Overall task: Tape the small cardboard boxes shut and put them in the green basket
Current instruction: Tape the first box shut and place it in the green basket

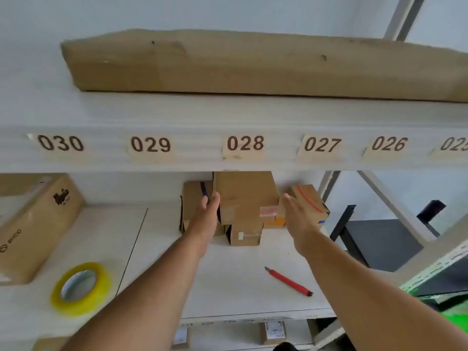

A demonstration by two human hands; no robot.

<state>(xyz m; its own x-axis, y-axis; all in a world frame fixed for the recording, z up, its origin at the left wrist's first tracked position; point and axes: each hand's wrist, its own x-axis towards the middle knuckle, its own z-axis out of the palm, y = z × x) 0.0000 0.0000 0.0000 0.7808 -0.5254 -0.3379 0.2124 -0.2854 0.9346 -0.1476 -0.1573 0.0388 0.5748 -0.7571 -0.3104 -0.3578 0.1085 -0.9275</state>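
Observation:
A pile of small cardboard boxes sits at the back of the shelf under label 028. The top box [247, 196] rests on a smaller one [245, 235]. My left hand [206, 214] lies flat against the top box's left side, fingers straight. My right hand [300, 219] is spread open just right of it, in front of a box with red markings [310, 198]; I cannot tell whether it touches. A yellow tape roll [81, 288] lies at the front left. A red utility knife [288, 281] lies at the front right. A corner of the green basket [453, 315] shows at the far right.
A larger cardboard box [35, 229] stands at the left of the shelf. A long flat cardboard package [253, 64] lies on the shelf above. Numbered labels run along the shelf edge [245, 148]. A dark table [379, 241] stands behind the rack at right.

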